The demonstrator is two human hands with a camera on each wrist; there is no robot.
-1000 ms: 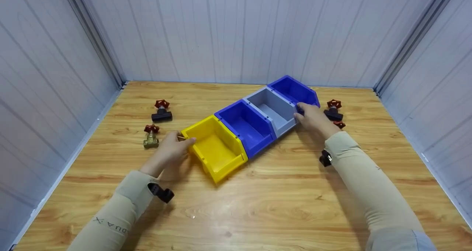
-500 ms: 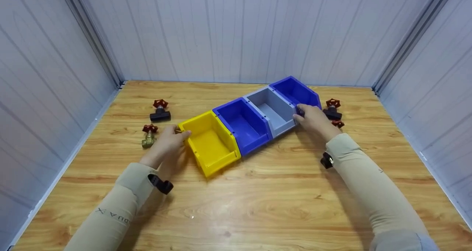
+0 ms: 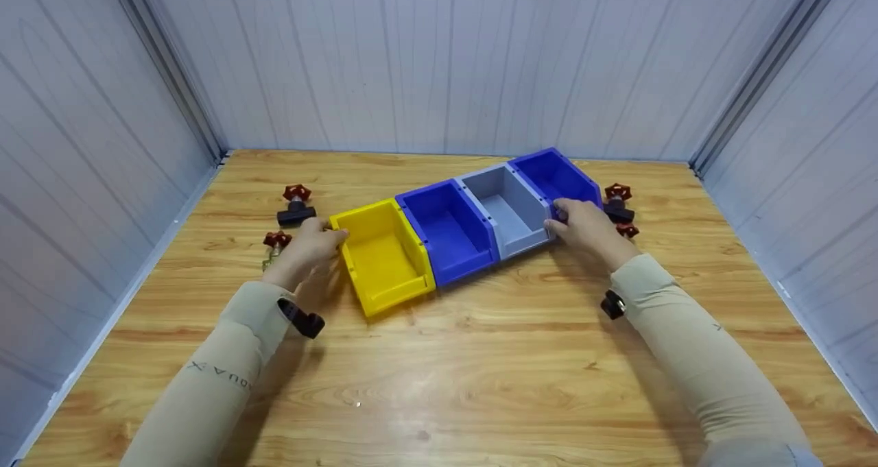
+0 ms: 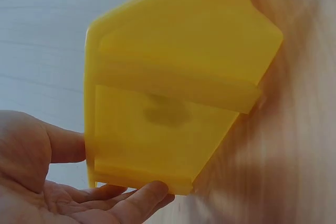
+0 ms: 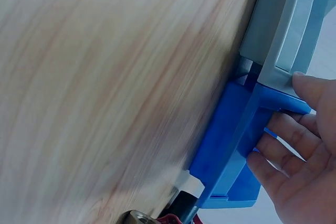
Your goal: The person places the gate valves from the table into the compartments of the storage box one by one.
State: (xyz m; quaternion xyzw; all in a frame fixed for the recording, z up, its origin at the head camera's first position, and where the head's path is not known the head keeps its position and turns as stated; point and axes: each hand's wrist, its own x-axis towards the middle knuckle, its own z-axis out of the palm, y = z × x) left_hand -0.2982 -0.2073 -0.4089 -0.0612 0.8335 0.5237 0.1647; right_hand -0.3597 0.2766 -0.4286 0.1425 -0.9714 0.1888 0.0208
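Four-part wording aside, a joined row of plastic storage bins slants across the wooden table in the head view: a yellow bin (image 3: pixel 384 258), a blue bin (image 3: pixel 449 230), a grey bin (image 3: pixel 507 213) and another blue bin (image 3: pixel 557 177) at the far right. My left hand (image 3: pixel 309 247) grips the outer rear corner of the yellow bin; the left wrist view has the thumb at its rim and the fingers (image 4: pixel 142 200) against its back. With my right hand (image 3: pixel 588 230) I pinch the walls where the grey and right blue bins meet, thumb on grey, fingers inside the blue one.
Two valves with red handwheels stand at the left, a black one (image 3: pixel 296 210) and a brass one (image 3: pixel 274 247) partly behind my left hand. On the right, another black valve (image 3: pixel 619 206) and a red handwheel (image 3: pixel 627 230) sit close beside the row. White panels (image 3: pixel 425 62) enclose the table.
The yellow end of the row has swung away from me and slightly left with my left hand. The right blue end has shifted slightly right and nearer, so the row slants less.
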